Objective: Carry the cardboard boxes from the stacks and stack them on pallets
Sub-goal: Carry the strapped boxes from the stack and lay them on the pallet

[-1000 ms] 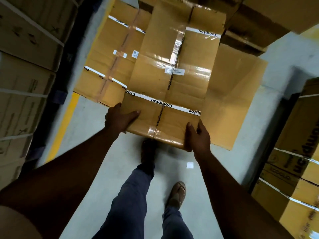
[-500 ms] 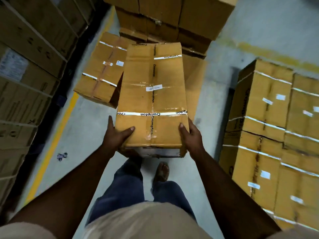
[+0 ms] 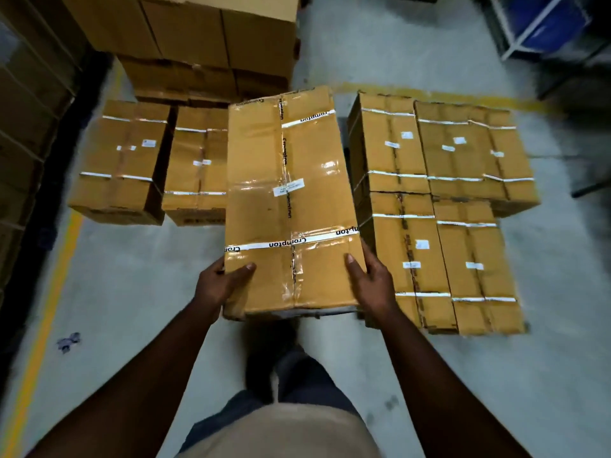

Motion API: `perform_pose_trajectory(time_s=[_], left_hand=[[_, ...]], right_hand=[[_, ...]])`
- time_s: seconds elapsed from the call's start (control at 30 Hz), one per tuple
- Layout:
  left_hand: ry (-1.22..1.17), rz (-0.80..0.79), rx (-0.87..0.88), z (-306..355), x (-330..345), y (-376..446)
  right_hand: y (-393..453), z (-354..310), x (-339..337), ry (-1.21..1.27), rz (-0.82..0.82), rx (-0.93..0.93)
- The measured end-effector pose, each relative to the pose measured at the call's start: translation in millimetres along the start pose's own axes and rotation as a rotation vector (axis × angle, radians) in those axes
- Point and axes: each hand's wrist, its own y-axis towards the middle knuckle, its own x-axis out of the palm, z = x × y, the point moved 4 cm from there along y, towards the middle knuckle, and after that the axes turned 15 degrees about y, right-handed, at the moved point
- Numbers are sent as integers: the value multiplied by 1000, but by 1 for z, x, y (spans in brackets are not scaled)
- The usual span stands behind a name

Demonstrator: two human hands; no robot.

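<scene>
We hold one cardboard box (image 3: 287, 200) off the floor, centre frame, long axis running 12 to 6, far end tipped slightly toward 1. It's a rectangular brown carton w/ glossy clear tape and 2 white printed straps across. Left hand (image 3: 216, 285) grips its near left corner, thumb on top; right hand (image 3: 372, 285) grips the near right corner, thumb on top too. At 3: 4 boxes (image 3: 443, 206) packed flat, touching. At 10: 2 boxes (image 3: 148, 166) on grey concrete floor (image 3: 132, 309). At 12: taller stack (image 3: 198, 44).
</scene>
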Motion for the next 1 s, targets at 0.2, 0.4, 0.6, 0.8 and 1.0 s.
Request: perform_pose_trajectory(time_s=[0.2, 0.4, 0.6, 0.8, 1.0], left_hand=[[64, -137, 30, -17, 76, -69], [165, -227, 109, -13, 205, -118], [181, -250, 151, -4, 383, -190], [166, -284, 135, 24, 512, -228], [177, -283, 128, 63, 636, -229]], right_hand=[[-84, 31, -95, 9, 148, 38], [-127, 96, -234, 74, 244, 88], [-153, 134, -417, -25, 312, 99], [-141, 149, -553, -59, 300, 104], [-95, 167, -671, -60, 292, 110]])
